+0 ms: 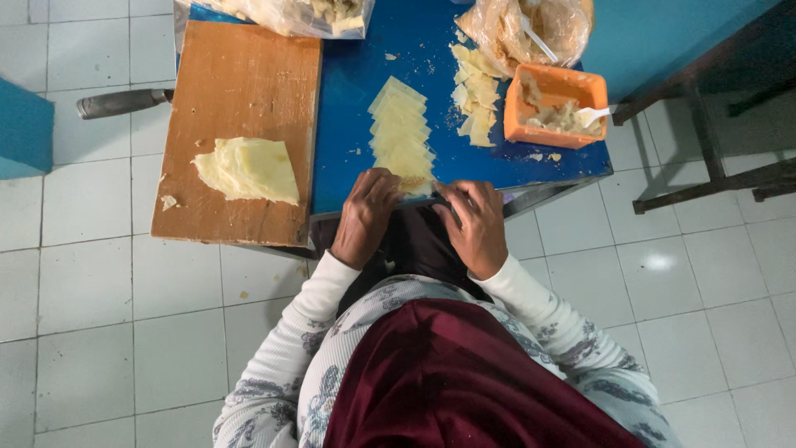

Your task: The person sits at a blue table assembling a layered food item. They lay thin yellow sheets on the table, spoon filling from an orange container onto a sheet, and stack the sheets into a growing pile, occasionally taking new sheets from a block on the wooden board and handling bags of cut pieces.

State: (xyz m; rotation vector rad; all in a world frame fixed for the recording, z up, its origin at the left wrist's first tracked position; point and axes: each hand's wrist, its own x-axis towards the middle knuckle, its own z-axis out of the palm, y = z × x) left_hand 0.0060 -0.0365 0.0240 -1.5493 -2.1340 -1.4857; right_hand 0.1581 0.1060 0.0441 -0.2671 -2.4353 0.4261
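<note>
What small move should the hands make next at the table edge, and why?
Probably finish folding the wrapper: both the left hand and the right hand pinch it at the near end of the row of dough wrappers, apparently with filling already inside.

board (240,91) – matt raw wood | table (348,124) – glossy blue | tub (554,83) – orange plastic | floor (99,315) – shiny tile

A home or small food-preparation space. A blue table (356,91) stands on a white tiled floor (99,315) and carries a wooden board (240,83), rows of pale dough wrappers (400,133), an orange tub (554,106) of filling with a plastic spoon (593,113), and plastic bags (535,29).
</note>
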